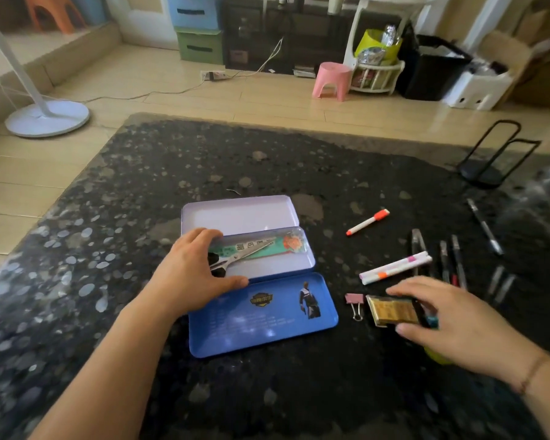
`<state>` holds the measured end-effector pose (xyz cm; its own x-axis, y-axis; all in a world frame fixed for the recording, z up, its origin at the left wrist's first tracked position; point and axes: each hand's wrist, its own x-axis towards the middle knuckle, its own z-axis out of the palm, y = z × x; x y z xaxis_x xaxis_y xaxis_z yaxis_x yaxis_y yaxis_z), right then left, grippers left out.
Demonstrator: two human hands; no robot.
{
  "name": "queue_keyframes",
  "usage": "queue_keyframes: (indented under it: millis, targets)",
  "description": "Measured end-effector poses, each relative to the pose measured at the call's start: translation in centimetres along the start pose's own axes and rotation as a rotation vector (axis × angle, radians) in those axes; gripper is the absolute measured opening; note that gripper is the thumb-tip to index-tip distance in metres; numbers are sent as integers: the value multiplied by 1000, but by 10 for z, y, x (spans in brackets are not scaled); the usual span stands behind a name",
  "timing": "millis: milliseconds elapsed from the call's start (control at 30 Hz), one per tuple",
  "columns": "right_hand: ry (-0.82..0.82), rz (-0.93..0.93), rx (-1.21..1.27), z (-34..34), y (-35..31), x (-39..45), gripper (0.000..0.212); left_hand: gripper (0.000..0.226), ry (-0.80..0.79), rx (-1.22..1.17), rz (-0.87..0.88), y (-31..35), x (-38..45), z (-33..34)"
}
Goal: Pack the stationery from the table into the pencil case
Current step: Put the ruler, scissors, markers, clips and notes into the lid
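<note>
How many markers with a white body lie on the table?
3: one orange-capped marker lies alone right of the pencil case; two pink-banded markers lie side by side nearer the right hand.

Print on the pencil case lid (264, 315) is too blurred to read.
</note>
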<state>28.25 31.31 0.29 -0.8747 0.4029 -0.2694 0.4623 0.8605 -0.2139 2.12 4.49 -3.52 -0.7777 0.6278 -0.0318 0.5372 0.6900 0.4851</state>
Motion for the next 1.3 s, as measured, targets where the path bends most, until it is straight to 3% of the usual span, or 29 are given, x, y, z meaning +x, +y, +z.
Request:
queue_keyframes:
  millis: [100, 233, 367, 500, 667, 800, 900, 1067, 1300]
  targets:
    - [-10, -29, -62, 9, -1, -1, 63, 96, -27, -27, 29, 4, -4, 3]
    - [46, -7, -58, 9, 0, 3, 54, 95, -56, -16, 73, 12, -9, 6]
    - [100, 32, 115, -4, 4, -3, 43, 95, -62, -6, 121, 22, -15, 9]
    - [274, -156, 239, -20, -25, 4, 30, 94, -37, 14, 191, 37, -28, 19]
    - [152, -346, 64, -6, -85, 41, 28, 92, -25, 9, 212, 43, -31, 24]
    - [24, -375, -46, 10, -108, 55, 25, 88, -163, -87, 219, 27, -22, 15]
    - [77, -337, -55, 7, -99, 51, 26, 76, -253, -155, 229, 19, -20, 9]
    - [159, -304, -93, -1, -94, 44, 30, 54, -144, -149, 226, 22, -16, 15]
    - [154, -419, 78, 11, -111, 43, 26, 63, -42, -31, 204, 32, -14, 26]
